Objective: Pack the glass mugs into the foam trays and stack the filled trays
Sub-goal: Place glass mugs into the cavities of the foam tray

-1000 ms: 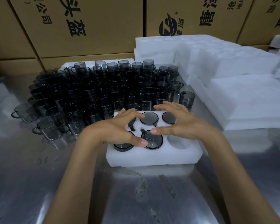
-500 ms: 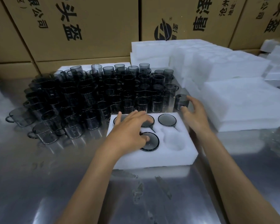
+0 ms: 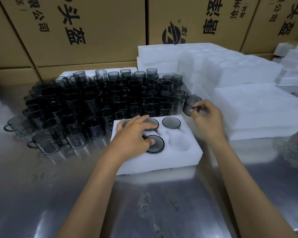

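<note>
Item: foam tray (image 3: 155, 162), near centre of worktop (image 3: 144, 203); one right pocket empty. My right hand (image 3: 207, 117) pinches a mug (image 3: 190, 105); left hand (image 3: 134, 133) flat, released. I'd invert, seat squarely

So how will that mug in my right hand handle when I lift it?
The mug is thin smoked glass, so probably fragile and slick. The right hand pinches it with fingertips only, so it seems light. It already sits tilted, so it may swing.

Shiny metal table (image 3: 170, 203) carries a crowd of smoky glass mugs (image 3: 93, 103), one foam tray (image 3: 162, 162), white foam tray stacks (image 3: 248, 107), possibly plastic wrap at right edge.
</note>
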A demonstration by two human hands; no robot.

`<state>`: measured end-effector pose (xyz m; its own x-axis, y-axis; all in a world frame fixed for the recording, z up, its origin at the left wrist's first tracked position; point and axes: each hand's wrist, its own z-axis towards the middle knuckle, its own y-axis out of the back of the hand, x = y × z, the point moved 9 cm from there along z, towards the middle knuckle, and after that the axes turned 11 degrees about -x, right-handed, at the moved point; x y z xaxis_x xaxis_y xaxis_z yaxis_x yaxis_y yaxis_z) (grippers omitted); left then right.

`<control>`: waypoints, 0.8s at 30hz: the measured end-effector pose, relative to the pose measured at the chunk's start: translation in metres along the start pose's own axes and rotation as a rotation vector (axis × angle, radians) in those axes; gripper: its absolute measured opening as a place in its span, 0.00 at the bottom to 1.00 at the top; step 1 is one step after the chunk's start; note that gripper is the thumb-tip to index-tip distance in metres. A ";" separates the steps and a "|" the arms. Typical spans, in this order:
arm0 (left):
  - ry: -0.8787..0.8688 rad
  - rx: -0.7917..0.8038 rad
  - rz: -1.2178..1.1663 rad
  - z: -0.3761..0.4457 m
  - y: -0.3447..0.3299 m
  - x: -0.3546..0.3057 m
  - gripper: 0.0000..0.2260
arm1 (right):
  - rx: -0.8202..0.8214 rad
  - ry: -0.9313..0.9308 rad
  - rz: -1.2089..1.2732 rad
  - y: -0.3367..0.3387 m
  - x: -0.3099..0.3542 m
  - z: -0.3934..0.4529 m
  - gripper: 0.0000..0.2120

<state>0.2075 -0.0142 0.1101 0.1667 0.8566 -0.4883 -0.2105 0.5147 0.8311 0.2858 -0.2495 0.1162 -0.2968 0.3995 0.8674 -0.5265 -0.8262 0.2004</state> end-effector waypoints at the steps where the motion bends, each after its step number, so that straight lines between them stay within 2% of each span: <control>1: 0.001 -0.002 0.009 -0.001 0.001 -0.001 0.22 | -0.008 0.036 0.040 0.004 0.012 -0.004 0.09; 4: -0.001 -0.071 -0.065 -0.003 0.009 -0.010 0.21 | -0.009 0.118 0.137 0.010 0.046 -0.020 0.07; 9: -0.029 -0.234 -0.377 -0.004 0.025 -0.028 0.30 | 0.135 0.294 0.150 0.006 0.081 -0.051 0.08; 13: -0.119 -0.214 -0.497 -0.006 0.020 -0.046 0.36 | 0.258 0.288 0.165 0.006 0.079 -0.066 0.09; 16: -0.176 -0.175 -0.451 -0.007 0.011 -0.053 0.33 | 0.316 0.269 0.174 0.009 0.078 -0.069 0.06; 20: -0.170 -0.115 -0.337 -0.007 0.002 -0.052 0.26 | 0.403 0.214 0.230 0.007 0.074 -0.070 0.11; 24: -0.135 -0.052 -0.318 -0.009 -0.002 -0.051 0.34 | 0.371 0.066 0.280 0.007 0.060 -0.065 0.08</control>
<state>0.1907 -0.0585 0.1305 0.3573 0.6422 -0.6782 -0.1758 0.7593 0.6265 0.2125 -0.2054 0.1398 -0.4434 0.1554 0.8828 -0.1019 -0.9872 0.1226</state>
